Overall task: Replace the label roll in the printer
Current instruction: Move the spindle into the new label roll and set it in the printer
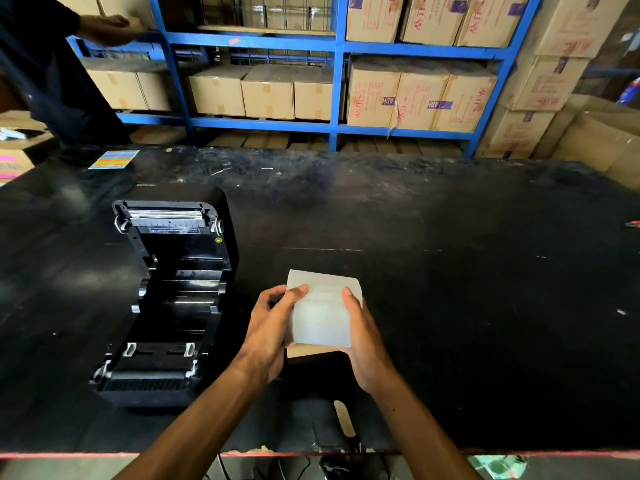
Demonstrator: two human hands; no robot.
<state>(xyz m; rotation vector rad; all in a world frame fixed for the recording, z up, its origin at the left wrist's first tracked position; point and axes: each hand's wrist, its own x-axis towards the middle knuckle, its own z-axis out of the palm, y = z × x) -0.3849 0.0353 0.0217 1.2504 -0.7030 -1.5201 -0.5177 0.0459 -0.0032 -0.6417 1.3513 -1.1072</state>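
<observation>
label roll [323, 311]: white, held above the tabletop, just right of the printer, betw. both hands; brown core end shows at its near underside.
left hand [268, 332]: fingers curled round roll's left side, thumb on top face.
right hand [363, 336]: fingers wrapped under roll's right side, thumb lying along the top edge.
printer [166, 296]: black, lid swung open & tilted back; roll bay w/ guides exposed, looks empty. Sits left of the hands, near the front edge.
tabletop [467, 289]: black, scuffed; wide open stretch to the right & behind the roll. Front edge w/ red trim runs just below the forearms.
near edge: pale label strip [344, 419] lies betw. the forearms; cables hang under the edge.
far left: multicolour sticker sheet [113, 159] flat near the back edge.
behind: blue rack [336, 81] of cardboard cartons [266, 93] along the back; more cartons stacked at right.
other person [52, 64]: dark clothes, stands at far left by the rack, well apart from the printer.
</observation>
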